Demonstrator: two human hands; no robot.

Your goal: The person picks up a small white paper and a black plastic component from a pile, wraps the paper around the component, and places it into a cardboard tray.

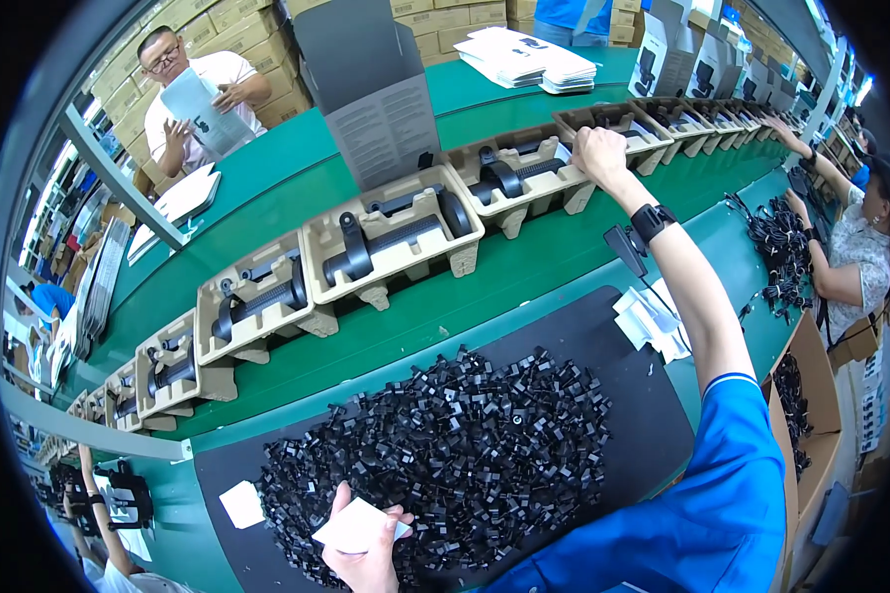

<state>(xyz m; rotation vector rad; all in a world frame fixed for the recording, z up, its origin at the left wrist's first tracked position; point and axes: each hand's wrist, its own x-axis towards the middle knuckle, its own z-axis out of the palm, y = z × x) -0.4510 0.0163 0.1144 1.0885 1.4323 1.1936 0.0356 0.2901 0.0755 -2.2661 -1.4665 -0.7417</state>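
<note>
My left hand (364,565) grips white paper cards (354,526) at the lower edge, over a large heap of small black plastic parts (445,445) on a dark mat (653,425). My right hand (600,156) reaches far forward, fingers closed, at a tan moulded pulp tray (509,203) in the row. A white edge shows beside its fingers; what they hold is hidden. Inside the trays lie black cylindrical items, one of them in the tray (311,242) further left. A black watch-like band (651,219) circles my right wrist.
The trays stand in a curved row on a green conveyor (405,321). A grey open box (381,128) rises behind them. Loose white papers (651,321) lie at right, near bundled black cables (781,247). Co-workers stand across and at both sides. A metal post (119,173) stands left.
</note>
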